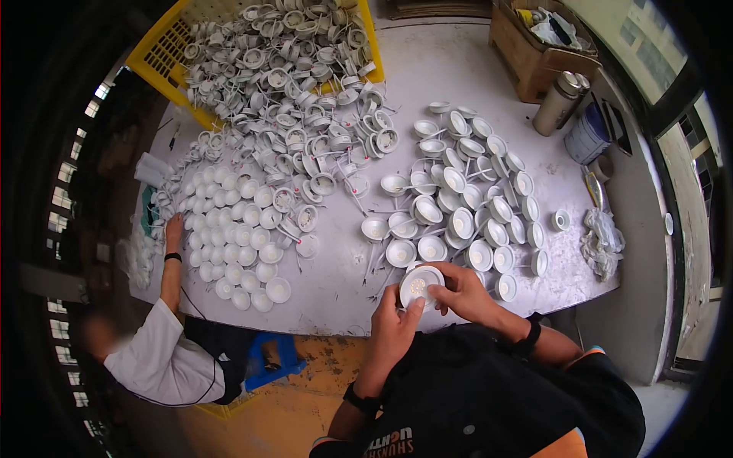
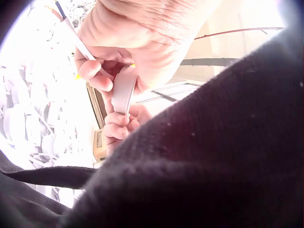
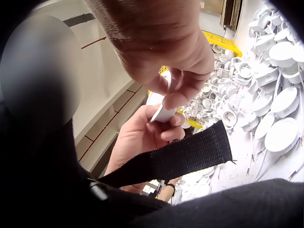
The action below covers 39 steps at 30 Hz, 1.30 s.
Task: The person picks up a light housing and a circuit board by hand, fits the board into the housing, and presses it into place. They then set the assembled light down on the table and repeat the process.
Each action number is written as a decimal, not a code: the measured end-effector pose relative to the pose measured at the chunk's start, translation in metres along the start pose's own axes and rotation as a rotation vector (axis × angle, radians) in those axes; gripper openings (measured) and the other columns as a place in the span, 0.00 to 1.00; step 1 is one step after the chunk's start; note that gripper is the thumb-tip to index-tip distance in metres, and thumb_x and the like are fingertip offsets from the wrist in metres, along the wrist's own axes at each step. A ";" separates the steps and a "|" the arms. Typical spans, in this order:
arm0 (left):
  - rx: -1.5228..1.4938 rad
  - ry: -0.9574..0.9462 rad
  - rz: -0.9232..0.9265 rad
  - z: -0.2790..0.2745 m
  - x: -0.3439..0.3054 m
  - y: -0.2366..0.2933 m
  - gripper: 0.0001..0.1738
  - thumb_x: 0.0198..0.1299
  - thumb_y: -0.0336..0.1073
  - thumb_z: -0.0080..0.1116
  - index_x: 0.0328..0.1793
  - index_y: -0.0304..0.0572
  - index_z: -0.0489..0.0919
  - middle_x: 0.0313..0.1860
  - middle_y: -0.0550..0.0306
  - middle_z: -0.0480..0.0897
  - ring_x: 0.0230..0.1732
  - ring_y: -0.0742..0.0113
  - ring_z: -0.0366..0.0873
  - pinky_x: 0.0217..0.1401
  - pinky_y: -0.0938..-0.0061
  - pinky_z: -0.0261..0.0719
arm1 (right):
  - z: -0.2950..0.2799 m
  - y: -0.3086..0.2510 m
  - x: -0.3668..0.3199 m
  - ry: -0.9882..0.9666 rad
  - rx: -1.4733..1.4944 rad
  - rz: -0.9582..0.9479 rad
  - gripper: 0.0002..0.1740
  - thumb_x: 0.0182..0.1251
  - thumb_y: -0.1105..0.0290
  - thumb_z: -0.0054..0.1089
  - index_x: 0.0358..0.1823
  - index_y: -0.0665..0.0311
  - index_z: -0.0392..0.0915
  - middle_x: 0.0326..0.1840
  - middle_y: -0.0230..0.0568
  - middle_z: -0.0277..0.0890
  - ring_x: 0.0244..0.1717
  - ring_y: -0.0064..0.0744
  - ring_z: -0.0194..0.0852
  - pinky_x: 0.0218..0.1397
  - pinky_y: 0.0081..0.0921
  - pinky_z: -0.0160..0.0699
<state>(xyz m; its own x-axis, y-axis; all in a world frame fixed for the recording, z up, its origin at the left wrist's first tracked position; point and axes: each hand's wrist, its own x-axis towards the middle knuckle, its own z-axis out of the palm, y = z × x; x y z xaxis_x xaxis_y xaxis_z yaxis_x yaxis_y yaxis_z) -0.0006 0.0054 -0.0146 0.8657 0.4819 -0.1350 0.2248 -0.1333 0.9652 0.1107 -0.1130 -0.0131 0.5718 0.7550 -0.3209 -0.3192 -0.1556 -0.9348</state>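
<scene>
A round white LED downlight (image 1: 413, 281), its face turned up with small yellowish dots at the centre, is held between both hands near the table's front edge. My left hand (image 1: 393, 330) grips its left side, thumb on the face. From the other side my right hand (image 1: 469, 298) pinches the rim, thumb also over the face. The left wrist view shows the downlight's side edge (image 2: 124, 92) and a white cable (image 2: 80, 43) with coloured wire ends passing between the left fingers. In the right wrist view the fingers of both hands meet around the downlight (image 3: 164, 113).
Many similar downlights (image 1: 461, 223) stand in rows just beyond my hands. A yellow crate (image 1: 372, 38) spills white housings across the table (image 1: 336, 267). White cups (image 1: 235, 256) lie at left, where another person's hand (image 1: 175, 229) reaches. A flask (image 1: 556, 103), bucket (image 1: 588, 136) and cardboard box (image 1: 527, 57) stand at right.
</scene>
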 end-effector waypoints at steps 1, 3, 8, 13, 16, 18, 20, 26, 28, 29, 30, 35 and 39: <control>-0.061 0.039 0.059 0.000 0.002 -0.008 0.15 0.61 0.37 0.52 0.45 0.31 0.72 0.38 0.53 0.78 0.38 0.70 0.75 0.40 0.74 0.74 | -0.002 0.003 0.003 0.010 0.009 0.025 0.21 0.61 0.74 0.50 0.57 0.67 0.68 0.30 0.35 0.75 0.22 0.18 0.71 0.21 0.17 0.72; -0.107 -0.004 0.010 -0.003 0.005 -0.018 0.15 0.62 0.38 0.52 0.46 0.30 0.71 0.38 0.54 0.77 0.37 0.71 0.74 0.40 0.75 0.74 | -0.004 0.006 0.007 0.007 0.005 0.024 0.21 0.61 0.74 0.50 0.57 0.68 0.68 0.29 0.36 0.75 0.22 0.18 0.71 0.22 0.17 0.72; -0.310 -0.079 -0.198 -0.016 0.035 -0.024 0.17 0.60 0.39 0.56 0.47 0.31 0.72 0.38 0.56 0.77 0.38 0.74 0.73 0.41 0.77 0.72 | -0.010 -0.005 0.017 0.041 -0.113 0.032 0.26 0.62 0.68 0.55 0.62 0.63 0.63 0.47 0.43 0.71 0.32 0.21 0.73 0.26 0.20 0.75; -0.190 0.151 -0.174 -0.054 0.118 -0.069 0.20 0.60 0.40 0.55 0.53 0.35 0.70 0.42 0.58 0.78 0.39 0.75 0.74 0.40 0.79 0.73 | -0.031 0.008 0.024 0.083 0.005 0.016 0.22 0.62 0.70 0.56 0.58 0.61 0.67 0.48 0.35 0.70 0.33 0.18 0.70 0.32 0.17 0.71; -0.120 0.126 -0.243 -0.063 0.154 -0.067 0.21 0.60 0.40 0.55 0.54 0.35 0.70 0.44 0.58 0.78 0.43 0.74 0.74 0.42 0.78 0.72 | -0.040 0.022 0.027 0.109 -0.018 0.053 0.20 0.62 0.72 0.55 0.56 0.62 0.68 0.46 0.34 0.71 0.33 0.18 0.70 0.32 0.16 0.71; -0.236 0.091 -0.164 -0.061 0.165 -0.057 0.23 0.58 0.39 0.57 0.56 0.33 0.69 0.46 0.56 0.77 0.45 0.72 0.74 0.43 0.77 0.72 | -0.041 0.020 0.029 0.134 -0.016 0.051 0.18 0.63 0.72 0.54 0.55 0.62 0.69 0.43 0.34 0.72 0.33 0.18 0.70 0.32 0.17 0.70; -0.259 0.020 -0.161 -0.060 0.166 -0.050 0.25 0.58 0.37 0.58 0.57 0.31 0.68 0.49 0.53 0.76 0.49 0.69 0.73 0.49 0.75 0.71 | -0.042 0.020 0.029 0.141 -0.033 0.065 0.18 0.63 0.72 0.54 0.54 0.63 0.70 0.42 0.34 0.73 0.32 0.18 0.71 0.32 0.17 0.71; -0.332 -0.170 -0.084 -0.055 0.132 -0.010 0.29 0.54 0.35 0.63 0.59 0.28 0.66 0.52 0.50 0.74 0.54 0.65 0.72 0.58 0.73 0.68 | -0.041 0.005 0.043 0.104 -0.013 0.030 0.17 0.64 0.70 0.54 0.53 0.64 0.71 0.39 0.33 0.73 0.32 0.18 0.72 0.32 0.17 0.71; -0.338 -0.202 -0.070 -0.056 0.120 -0.005 0.30 0.53 0.35 0.64 0.59 0.28 0.66 0.52 0.50 0.74 0.54 0.65 0.72 0.58 0.72 0.68 | -0.041 -0.008 0.045 0.074 -0.046 0.060 0.17 0.65 0.70 0.51 0.55 0.63 0.69 0.44 0.33 0.74 0.35 0.19 0.72 0.35 0.17 0.72; -0.292 -0.223 -0.058 -0.057 0.115 -0.003 0.29 0.53 0.34 0.64 0.58 0.29 0.67 0.51 0.50 0.75 0.54 0.65 0.72 0.58 0.72 0.68 | -0.040 -0.012 0.047 0.066 -0.006 0.033 0.18 0.65 0.69 0.51 0.56 0.63 0.69 0.44 0.33 0.74 0.35 0.19 0.72 0.35 0.16 0.71; -0.247 -0.244 -0.046 -0.057 0.110 -0.001 0.29 0.52 0.34 0.65 0.58 0.29 0.67 0.51 0.51 0.75 0.54 0.65 0.72 0.58 0.71 0.68 | -0.039 -0.016 0.047 0.059 0.035 0.006 0.18 0.65 0.68 0.51 0.56 0.63 0.68 0.44 0.34 0.74 0.36 0.18 0.72 0.35 0.16 0.71; -0.192 -0.279 -0.034 -0.053 0.091 0.001 0.28 0.52 0.34 0.65 0.57 0.30 0.69 0.49 0.52 0.76 0.53 0.66 0.73 0.57 0.73 0.69 | -0.029 -0.022 0.045 0.054 0.018 -0.115 0.20 0.64 0.66 0.54 0.57 0.63 0.69 0.41 0.34 0.70 0.32 0.19 0.70 0.33 0.17 0.70; -0.244 -0.181 -0.071 -0.053 0.093 -0.015 0.26 0.54 0.36 0.63 0.56 0.30 0.70 0.47 0.54 0.77 0.49 0.69 0.74 0.51 0.77 0.72 | -0.027 -0.021 0.039 0.055 0.037 -0.088 0.20 0.64 0.68 0.53 0.58 0.62 0.67 0.44 0.33 0.70 0.34 0.18 0.71 0.33 0.16 0.70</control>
<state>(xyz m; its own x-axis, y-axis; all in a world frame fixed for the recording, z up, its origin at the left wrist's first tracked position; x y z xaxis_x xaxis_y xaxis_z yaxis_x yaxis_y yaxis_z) 0.0523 0.0983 -0.0296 0.9223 0.3176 -0.2202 0.1922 0.1174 0.9743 0.1599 -0.0973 -0.0101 0.6390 0.7288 -0.2463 -0.2925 -0.0659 -0.9540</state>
